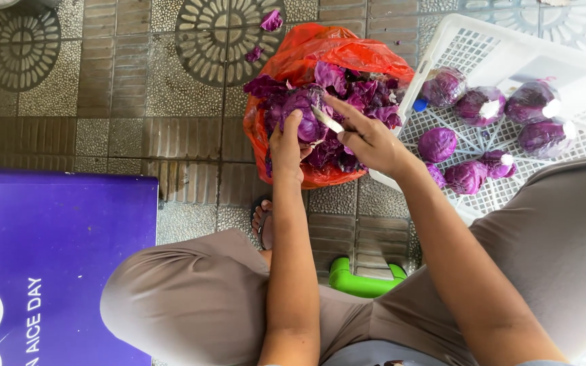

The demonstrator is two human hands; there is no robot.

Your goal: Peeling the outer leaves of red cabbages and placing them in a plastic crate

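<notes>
Left hand (287, 146) grips a round purple cabbage head (300, 112) right above the orange plastic bag (320, 51) of leaf scraps, while the right hand (367, 139) closes around a pale-handled small knife (327, 120), its length angling up-left into the cabbage. Right of the bag, a white plastic lattice crate (483, 51) rests on patterned floor tiles (103, 102).
</notes>
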